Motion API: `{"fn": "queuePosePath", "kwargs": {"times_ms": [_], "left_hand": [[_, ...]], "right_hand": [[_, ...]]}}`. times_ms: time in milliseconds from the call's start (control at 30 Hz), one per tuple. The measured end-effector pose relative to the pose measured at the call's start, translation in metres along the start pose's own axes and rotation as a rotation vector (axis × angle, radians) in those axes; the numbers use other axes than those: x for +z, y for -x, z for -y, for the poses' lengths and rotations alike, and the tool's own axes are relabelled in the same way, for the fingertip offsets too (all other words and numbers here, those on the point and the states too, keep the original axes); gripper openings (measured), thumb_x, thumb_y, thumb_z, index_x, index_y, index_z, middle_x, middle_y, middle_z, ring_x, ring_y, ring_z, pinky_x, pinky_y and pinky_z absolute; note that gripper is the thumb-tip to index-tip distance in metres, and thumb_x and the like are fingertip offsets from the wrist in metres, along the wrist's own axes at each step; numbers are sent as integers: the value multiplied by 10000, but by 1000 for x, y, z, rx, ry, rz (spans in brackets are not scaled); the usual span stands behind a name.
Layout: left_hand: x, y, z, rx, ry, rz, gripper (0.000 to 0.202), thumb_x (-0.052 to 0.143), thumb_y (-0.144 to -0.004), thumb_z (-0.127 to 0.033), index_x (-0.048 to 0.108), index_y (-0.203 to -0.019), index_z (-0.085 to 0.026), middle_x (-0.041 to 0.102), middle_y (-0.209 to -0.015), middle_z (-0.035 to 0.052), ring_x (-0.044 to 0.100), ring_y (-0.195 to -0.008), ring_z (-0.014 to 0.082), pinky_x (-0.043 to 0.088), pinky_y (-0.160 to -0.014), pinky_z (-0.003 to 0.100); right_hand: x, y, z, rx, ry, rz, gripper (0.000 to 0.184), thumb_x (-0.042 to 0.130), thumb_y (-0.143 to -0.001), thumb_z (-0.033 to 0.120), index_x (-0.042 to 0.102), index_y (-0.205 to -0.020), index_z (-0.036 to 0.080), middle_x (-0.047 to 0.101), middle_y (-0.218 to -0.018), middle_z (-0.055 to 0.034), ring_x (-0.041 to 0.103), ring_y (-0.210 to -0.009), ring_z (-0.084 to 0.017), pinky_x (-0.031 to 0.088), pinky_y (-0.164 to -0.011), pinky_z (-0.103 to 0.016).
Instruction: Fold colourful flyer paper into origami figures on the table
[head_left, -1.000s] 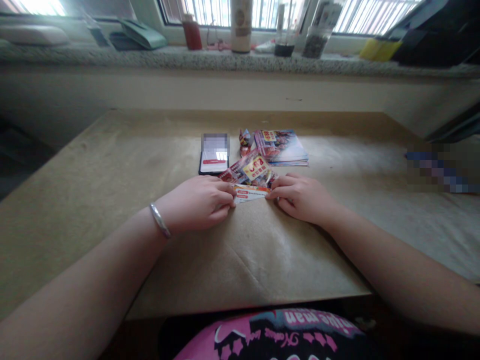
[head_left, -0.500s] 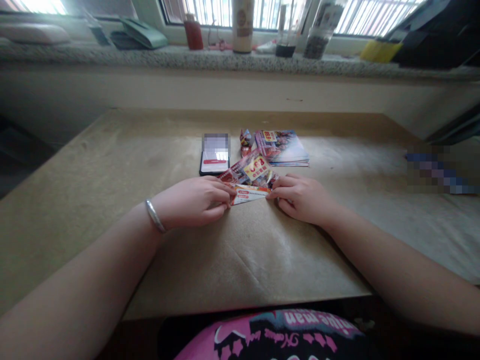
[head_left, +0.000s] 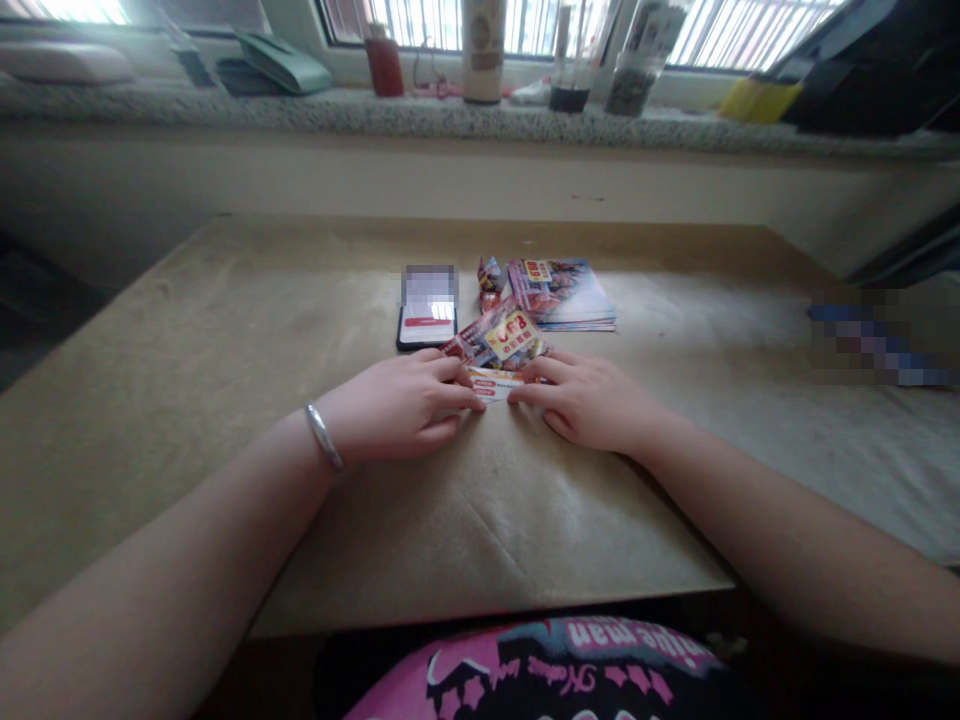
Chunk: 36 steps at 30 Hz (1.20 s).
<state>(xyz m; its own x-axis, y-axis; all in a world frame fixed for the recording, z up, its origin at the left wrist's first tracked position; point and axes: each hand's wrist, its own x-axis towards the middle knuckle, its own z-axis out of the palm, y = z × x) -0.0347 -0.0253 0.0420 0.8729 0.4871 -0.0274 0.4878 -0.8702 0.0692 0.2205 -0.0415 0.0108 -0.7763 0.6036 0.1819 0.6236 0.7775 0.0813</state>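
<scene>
A glossy printed flyer lies flat on the table in front of me. Its near edge is folded over, so a white and orange strip from the other side shows. Fingertips of my left hand, which wears a silver bangle, press on the left end of that strip. On the right end rest the fingers of my right hand. Both hands have their fingers stretched out and somewhat apart, palms down. The ends of the fold are hidden under the fingers.
A phone lies beyond my left hand. Behind the flyer are a small folded paper piece and a stack of similar flyers. Bottles, one of them red, stand on the stone windowsill. A blurred-out item lies at the right.
Both hands have slid inward along the folded strip, so their fingertips are closer together and less of the strip shows. The flyer has stayed almost in place.
</scene>
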Motion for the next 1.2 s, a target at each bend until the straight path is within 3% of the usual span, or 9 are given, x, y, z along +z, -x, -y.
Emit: {"fn": "queuePosePath", "kwargs": {"times_ms": [533,867,1200], "left_hand": [[2,2,9,13,159,-55,271,448,-898,-267,702,-983,-224,627,-1163,41,548,-1093,192,408,-1004,330],[3,3,16,36,222,-46,286,432,-926,-275,707,-984,-223,637,-1179,25,544,-1123,175,396,-1012,300],[4,3,16,47,225,-62,288,434,-926,-264,717,-964,-228,647,-1173,24,557,-1104,169,412,-996,305]], "right_hand": [[-7,25,-23,123,-118,8,442,473,-740,61,693,-1054,281,647,-1074,-40,594,-918,-177,440,-760,-282],[-14,37,-38,233,-66,16,381,471,-764,77,746,-920,291,691,-973,-13,635,-789,-155,418,-621,-254],[-14,43,-49,253,-104,24,361,466,-768,84,757,-860,277,706,-971,-10,651,-826,-167,460,-668,-276]]}}
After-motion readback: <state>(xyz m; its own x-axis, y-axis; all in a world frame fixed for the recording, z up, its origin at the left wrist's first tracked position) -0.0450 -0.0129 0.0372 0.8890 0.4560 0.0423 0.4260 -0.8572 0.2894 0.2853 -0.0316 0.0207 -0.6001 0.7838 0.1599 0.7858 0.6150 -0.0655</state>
